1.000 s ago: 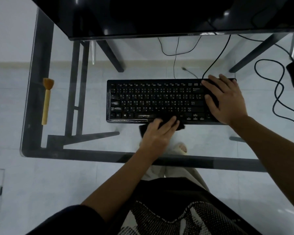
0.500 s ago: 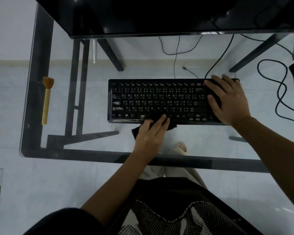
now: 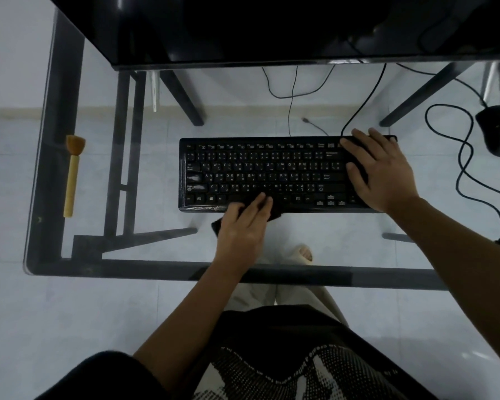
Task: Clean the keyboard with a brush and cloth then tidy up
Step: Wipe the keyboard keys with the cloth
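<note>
Head view: a black keyboard (image 3: pixel 272 174) sits at the centre of the frame on a glass desk (image 3: pixel 344 241), midway through a wipe-down. The left hand (image 3: pixel 243 226) presses a dark cloth (image 3: pixel 218 225) flat against the keyboard's near edge by the space bar, fingers extended over the fabric rather than curled around it; a corner of cloth pokes out at lower left of the hand. Over the past second that hand and its cloth have slid leftward along the bottom row, a sign that the wiping pass is working across the keys toward the left end, with the upper rows seemingly yet to be covered. The right hand (image 3: pixel 381 171) lies spread and palm-down on the keyboard's right end, holding nothing, apparently bracing the board as it did a second ago. At the left of the frame, well apart from the keyboard, a wooden-handled brush (image 3: pixel 72 174) lies untouched on the glass, suggesting the brushing step is done and tidying remains. A black mouse (image 3: pixel 497 129) rests at the right edge, its cable looping beside it. No container is visible in the frame.
</note>
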